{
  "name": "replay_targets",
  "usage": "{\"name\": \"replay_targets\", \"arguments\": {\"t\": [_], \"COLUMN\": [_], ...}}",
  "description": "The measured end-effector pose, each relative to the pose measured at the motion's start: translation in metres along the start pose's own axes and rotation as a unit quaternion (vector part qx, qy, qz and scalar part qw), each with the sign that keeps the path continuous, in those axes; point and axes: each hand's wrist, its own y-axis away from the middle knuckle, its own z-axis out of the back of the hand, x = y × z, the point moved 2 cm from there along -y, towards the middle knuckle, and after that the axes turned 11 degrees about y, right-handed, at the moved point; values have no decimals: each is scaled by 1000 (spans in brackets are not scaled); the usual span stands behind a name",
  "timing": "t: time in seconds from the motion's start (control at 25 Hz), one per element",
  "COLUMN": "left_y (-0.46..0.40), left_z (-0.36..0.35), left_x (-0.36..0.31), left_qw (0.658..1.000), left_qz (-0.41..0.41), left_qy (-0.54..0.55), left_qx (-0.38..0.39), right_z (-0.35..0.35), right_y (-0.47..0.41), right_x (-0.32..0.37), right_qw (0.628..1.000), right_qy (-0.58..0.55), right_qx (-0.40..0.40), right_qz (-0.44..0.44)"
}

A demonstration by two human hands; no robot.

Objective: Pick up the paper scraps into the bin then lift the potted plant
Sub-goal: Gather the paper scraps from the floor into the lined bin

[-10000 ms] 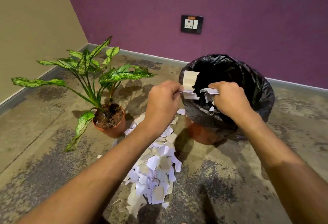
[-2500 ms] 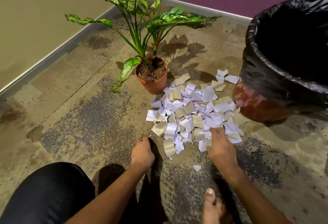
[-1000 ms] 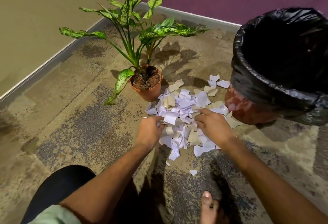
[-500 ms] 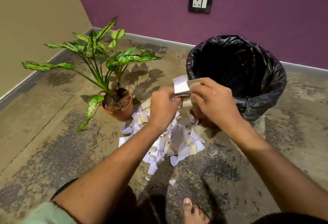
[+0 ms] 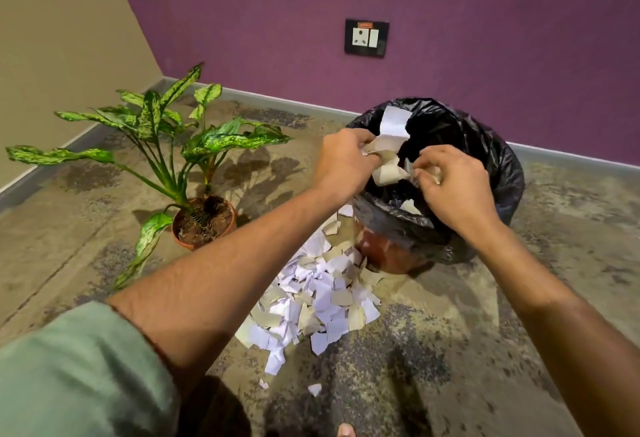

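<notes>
Both my hands are over the bin, a reddish pot lined with a black bag. My left hand grips a bunch of paper scraps above the bin's left rim. My right hand pinches a few more scraps over the opening. A scrap lies inside the bag against its near wall. A pile of white and beige paper scraps covers the floor in front of the bin. The potted plant, green speckled leaves in a terracotta pot, stands on the floor left of the pile.
A purple wall with a socket plate runs behind the bin, and a beige wall stands at the left. The floor is mottled concrete. A toe of my foot shows at the bottom edge. Two stray scraps lie nearer me.
My hands scooped scraps off the pile, rose with them and moved right over the bin's mouth. The view lifted from the floor to the wall.
</notes>
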Motion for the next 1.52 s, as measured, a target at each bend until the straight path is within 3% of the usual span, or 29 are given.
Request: {"name": "replay_targets", "arguments": {"t": [0.44,0.56,0.76,0.92,1.0,1.08,1.2,1.28,1.52], "left_y": [-3,-9,-5,20,39,64,111,143,178], "left_z": [1,0,-1,25,42,59,74,82,101], "left_x": [8,4,8,33,64,105,167,199,252], "left_qw": [996,998,988,993,996,996,987,974,939], "left_qz": [33,46,53,-22,4,63,155,192,260], "left_qy": [-85,-33,136,113,87,65,-36,-81,-167], "left_qx": [17,24,52,37,-1,-28,27,86,149], "right_z": [-1,-4,-3,-15,-40,-76,-133,-162,-196], "right_y": [-5,-12,7,51,82,115,156,173,183], "right_x": [26,36,58,76,77,71,46,25,16], "right_qw": [999,1000,998,991,988,978,928,890,868], "right_qy": [-20,1,-61,-127,-137,-110,-5,76,197], "right_qx": [-21,11,25,-14,41,168,369,449,454], "right_qz": [17,8,12,40,53,59,40,18,40]}}
